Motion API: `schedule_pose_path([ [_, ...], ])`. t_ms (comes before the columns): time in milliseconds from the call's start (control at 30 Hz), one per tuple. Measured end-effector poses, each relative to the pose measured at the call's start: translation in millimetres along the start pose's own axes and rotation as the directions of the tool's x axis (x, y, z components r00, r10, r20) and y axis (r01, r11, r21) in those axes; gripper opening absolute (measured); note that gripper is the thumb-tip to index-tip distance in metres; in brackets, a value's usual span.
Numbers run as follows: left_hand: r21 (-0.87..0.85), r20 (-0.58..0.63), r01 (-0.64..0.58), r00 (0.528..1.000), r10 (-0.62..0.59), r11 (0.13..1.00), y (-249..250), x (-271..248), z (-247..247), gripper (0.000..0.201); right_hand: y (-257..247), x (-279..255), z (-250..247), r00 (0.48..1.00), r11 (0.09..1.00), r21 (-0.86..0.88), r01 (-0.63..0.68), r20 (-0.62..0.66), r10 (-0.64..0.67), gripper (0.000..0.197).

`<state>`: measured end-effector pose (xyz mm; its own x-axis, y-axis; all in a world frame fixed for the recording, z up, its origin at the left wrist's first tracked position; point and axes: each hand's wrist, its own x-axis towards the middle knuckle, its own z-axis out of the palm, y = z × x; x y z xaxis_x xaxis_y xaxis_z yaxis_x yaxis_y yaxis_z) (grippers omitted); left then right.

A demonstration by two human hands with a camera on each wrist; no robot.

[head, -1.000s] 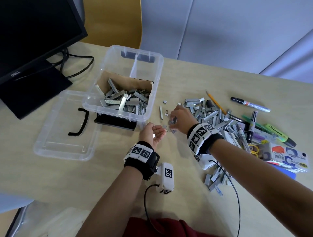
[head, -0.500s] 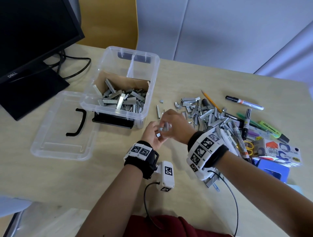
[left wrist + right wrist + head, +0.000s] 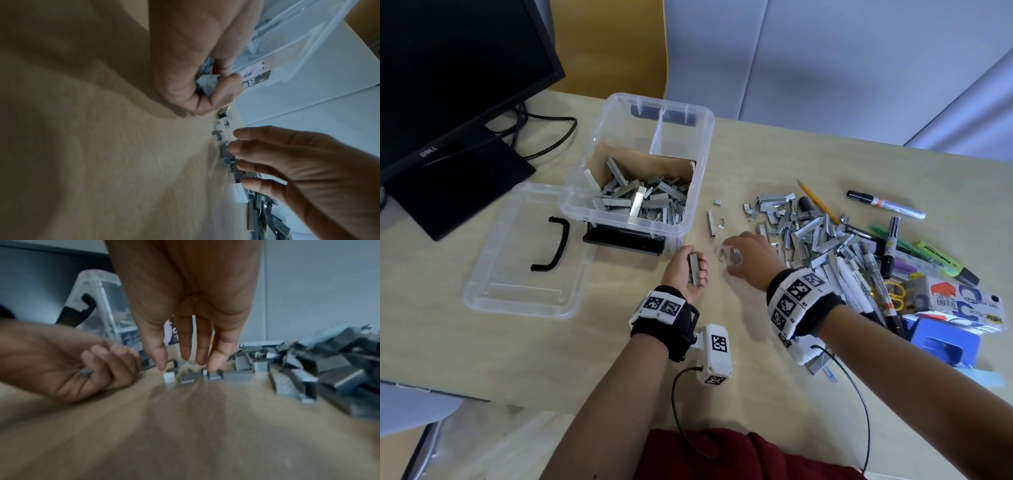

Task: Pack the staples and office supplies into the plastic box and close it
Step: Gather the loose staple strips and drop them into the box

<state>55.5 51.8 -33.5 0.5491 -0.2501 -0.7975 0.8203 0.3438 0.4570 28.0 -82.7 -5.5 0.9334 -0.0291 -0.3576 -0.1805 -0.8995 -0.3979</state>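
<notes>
On the counter [image 3: 756, 164]: gathering loose staples [image 3: 717, 224]; left hand [image 3: 686, 272] clutching some, right hand [image 3: 748, 262] spread, empty; next, pinch more.

— Where does the plastic box [image 3: 690, 192] sit?
— On the bench [image 3: 482, 349], with its lid [image 3: 517, 274] flat on its left and the monitor [image 3: 448, 75] behind that.
— And inside it?
— Staple strips [image 3: 643, 200].
— The loose staple pile [image 3: 808, 229]?
— Right of the box, with markers [image 3: 885, 205], a pencil [image 3: 816, 200] and scissors [image 3: 892, 291] farther right.
— The hands?
— The left hand [image 3: 686, 272] is just in front of the box; the right hand [image 3: 748, 260] is beside it, at the pile's left edge.
</notes>
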Motion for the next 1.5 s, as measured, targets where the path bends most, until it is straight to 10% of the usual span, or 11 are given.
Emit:
schedule_pose_path([
  [333,-0.002,-0.02,-0.018,1.0,0.018,1.0,-1.6,-2.0,-3.5,0.039,-5.2,10.3,23.0,0.989,0.989,-0.082,0.121,-0.078,-0.127,0.021],
  [900,0.001,0.015,-0.037,0.999,0.037,0.999,-3.0,-2.4,2.9,0.031,-41.2,1.1,-7.6,0.987,0.924,0.364,0.119,-0.145,-0.069,0.011],
  [1200,0.064,0.011,0.018,1.0,-0.018,0.998,-1.1,4.8,3.0,0.037,-24.1,64.1,-11.2,0.971,0.981,0.096,-0.171,-0.151,0.184,0.032],
  [1500,0.071,0.005,0.006,1.0,-0.006,0.997,-2.3,5.3,2.9,0.038,-16.0,59.3,-3.0,0.98,0.996,-0.007,-0.094,-0.177,0.091,0.019],
])
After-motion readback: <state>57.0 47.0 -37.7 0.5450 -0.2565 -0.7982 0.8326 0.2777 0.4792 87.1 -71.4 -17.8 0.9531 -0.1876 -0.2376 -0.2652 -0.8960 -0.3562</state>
